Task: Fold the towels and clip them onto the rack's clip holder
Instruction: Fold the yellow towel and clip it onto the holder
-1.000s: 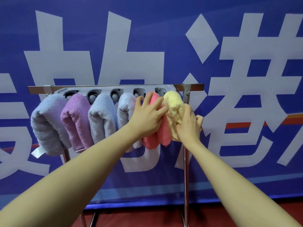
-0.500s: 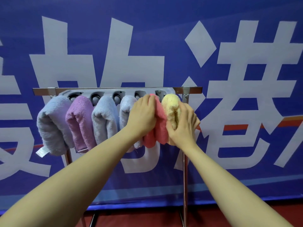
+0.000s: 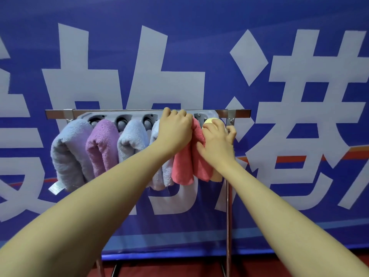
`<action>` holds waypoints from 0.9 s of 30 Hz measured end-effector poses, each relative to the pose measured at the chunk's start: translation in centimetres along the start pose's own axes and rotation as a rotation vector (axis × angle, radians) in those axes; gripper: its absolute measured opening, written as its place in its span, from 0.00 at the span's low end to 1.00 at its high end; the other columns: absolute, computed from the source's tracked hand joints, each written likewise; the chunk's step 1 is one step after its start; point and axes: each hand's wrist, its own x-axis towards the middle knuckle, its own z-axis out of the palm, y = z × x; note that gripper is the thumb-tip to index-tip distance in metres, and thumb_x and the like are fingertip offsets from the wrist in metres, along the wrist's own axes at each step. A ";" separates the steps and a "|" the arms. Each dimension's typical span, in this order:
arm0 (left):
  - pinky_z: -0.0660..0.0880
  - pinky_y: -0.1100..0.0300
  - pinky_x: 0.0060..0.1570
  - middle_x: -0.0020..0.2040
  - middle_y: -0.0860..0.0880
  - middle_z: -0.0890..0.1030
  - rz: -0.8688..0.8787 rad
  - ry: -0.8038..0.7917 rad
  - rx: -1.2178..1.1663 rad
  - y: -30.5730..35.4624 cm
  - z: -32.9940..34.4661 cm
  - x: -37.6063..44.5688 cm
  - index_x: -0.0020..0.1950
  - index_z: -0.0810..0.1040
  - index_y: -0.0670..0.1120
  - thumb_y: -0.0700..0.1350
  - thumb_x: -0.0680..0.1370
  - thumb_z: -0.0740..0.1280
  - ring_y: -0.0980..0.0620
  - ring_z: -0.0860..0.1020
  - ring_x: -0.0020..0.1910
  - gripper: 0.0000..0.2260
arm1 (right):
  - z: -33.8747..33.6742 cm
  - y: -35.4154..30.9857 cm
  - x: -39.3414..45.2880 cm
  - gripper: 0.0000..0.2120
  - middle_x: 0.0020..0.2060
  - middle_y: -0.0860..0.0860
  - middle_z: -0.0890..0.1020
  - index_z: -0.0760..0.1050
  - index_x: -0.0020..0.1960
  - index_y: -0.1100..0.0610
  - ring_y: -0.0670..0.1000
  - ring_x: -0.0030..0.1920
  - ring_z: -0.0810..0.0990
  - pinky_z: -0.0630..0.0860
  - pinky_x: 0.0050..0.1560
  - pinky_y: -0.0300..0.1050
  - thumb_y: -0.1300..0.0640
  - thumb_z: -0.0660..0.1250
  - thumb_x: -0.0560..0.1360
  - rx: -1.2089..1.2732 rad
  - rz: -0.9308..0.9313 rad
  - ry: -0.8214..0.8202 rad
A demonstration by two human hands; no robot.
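Grey plastic formed the clip holder (image 3: 139,114), which hung from the steel rack (image 3: 237,112) across the middle of the frame, in front of a blue banner (image 3: 199,47) with large white characters. Six folded towels hung from it in a row. From the left of the frame these were a grey towel (image 3: 67,148), a purple towel (image 3: 102,144), a pale blue towel (image 3: 129,138), a white towel (image 3: 159,176), a pink towel (image 3: 185,166) and a yellow towel (image 3: 211,121) at the right end. The left hand (image 3: 174,130) lay at centre frame with its fingers curled over the top of the pink towel at the holder, gripping it. The right hand (image 3: 216,139) sat just beside it, fingers curled round the yellow towel, which it largely covered; only the top and a lower corner showed. A white label (image 3: 56,187) hung from the grey towel at lower left.
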 end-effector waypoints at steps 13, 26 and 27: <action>0.69 0.61 0.30 0.28 0.46 0.78 0.044 -0.112 -0.140 0.0 2.2 -0.6 0.34 0.76 0.43 0.36 0.57 0.68 0.45 0.75 0.24 0.08 | -0.1 -0.4 1.2 0.11 0.62 0.51 0.76 0.78 0.51 0.59 0.56 0.66 0.66 0.47 0.61 0.53 0.59 0.65 0.70 -0.039 0.038 -0.012; 0.57 0.56 0.50 0.50 0.48 0.79 -0.012 -0.376 -0.235 -1.0 0.2 -2.0 0.57 0.70 0.43 0.53 0.66 0.54 0.44 0.75 0.50 0.24 | -0.1 -1.0 0.9 0.19 0.53 0.50 0.77 0.74 0.55 0.56 0.54 0.62 0.69 0.52 0.60 0.53 0.49 0.63 0.68 -0.027 0.022 -0.070; 0.56 0.56 0.52 0.51 0.48 0.79 -0.016 -0.378 -0.244 -1.0 -0.2 -2.3 0.57 0.70 0.43 0.54 0.67 0.54 0.45 0.74 0.51 0.24 | -0.3 -1.1 0.6 0.20 0.53 0.50 0.77 0.73 0.55 0.56 0.54 0.62 0.69 0.53 0.61 0.54 0.47 0.60 0.68 -0.028 0.018 -0.070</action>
